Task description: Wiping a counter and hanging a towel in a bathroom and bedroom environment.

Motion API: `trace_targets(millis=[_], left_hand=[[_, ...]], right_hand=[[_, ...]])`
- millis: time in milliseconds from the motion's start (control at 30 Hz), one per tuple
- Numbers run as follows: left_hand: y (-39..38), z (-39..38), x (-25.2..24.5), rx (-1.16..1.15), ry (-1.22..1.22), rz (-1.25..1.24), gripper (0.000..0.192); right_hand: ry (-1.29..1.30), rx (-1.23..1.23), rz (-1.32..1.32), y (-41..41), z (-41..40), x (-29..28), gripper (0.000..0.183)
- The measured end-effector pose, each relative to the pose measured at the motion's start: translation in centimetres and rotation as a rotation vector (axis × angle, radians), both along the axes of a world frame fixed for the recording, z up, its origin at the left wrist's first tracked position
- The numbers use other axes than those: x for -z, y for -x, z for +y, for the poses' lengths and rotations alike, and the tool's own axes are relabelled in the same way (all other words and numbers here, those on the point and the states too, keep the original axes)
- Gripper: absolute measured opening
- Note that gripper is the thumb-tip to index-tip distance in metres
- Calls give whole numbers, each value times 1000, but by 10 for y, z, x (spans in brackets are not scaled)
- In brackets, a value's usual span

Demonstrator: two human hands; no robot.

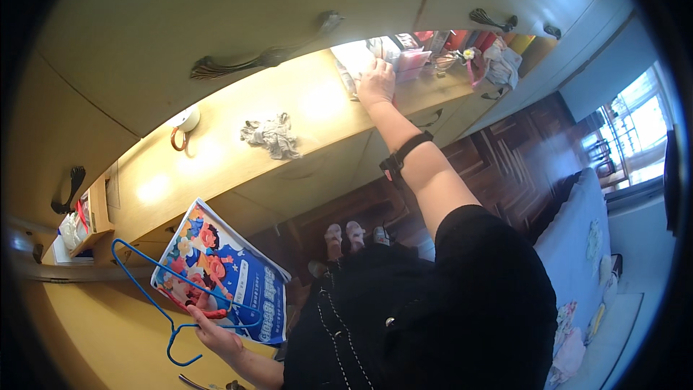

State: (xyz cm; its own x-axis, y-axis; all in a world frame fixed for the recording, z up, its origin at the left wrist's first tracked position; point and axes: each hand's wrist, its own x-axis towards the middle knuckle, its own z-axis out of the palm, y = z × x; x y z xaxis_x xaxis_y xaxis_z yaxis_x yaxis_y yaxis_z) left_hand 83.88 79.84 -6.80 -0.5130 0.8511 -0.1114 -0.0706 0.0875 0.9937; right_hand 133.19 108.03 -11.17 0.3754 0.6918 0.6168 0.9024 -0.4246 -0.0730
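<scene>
My left hand [214,330] grips a blue clothes hanger [142,254] together with a booklet [246,271] that has a colourful illustrated cover and printed writing. A slim red item [217,314] also lies by its fingers; what it is cannot be made out. Over at the counter's right part, my right hand [377,84] reaches onto white papers or packets [354,59], its fingers partly lost in glare. Whether it grips anything is unclear. Close beside it stand pink packets [412,62].
On the wooden counter [216,173] lie a crumpled grey cloth [270,135] and a mug with a brown handle [184,127]. Cabinet doors with dark handles [238,65] overhang it. A whitish cloth [501,62] hangs at the right end. A bed [574,233] stands at right.
</scene>
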Motion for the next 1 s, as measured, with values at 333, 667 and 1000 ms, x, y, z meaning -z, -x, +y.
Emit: trace_targets(millis=[333, 667, 1000], left_hand=[[-41, -7, -24, -81, -3, -6, 52], [-60, -13, -21, -187, 31, 21, 52], [-62, -19, -10, -155, 21, 44, 54]], right_hand=[[-329, -458, 437, 54, 2, -39, 47], [178, -367, 549, 63, 38, 31, 78], [334, 51, 493, 35, 42, 6, 90]])
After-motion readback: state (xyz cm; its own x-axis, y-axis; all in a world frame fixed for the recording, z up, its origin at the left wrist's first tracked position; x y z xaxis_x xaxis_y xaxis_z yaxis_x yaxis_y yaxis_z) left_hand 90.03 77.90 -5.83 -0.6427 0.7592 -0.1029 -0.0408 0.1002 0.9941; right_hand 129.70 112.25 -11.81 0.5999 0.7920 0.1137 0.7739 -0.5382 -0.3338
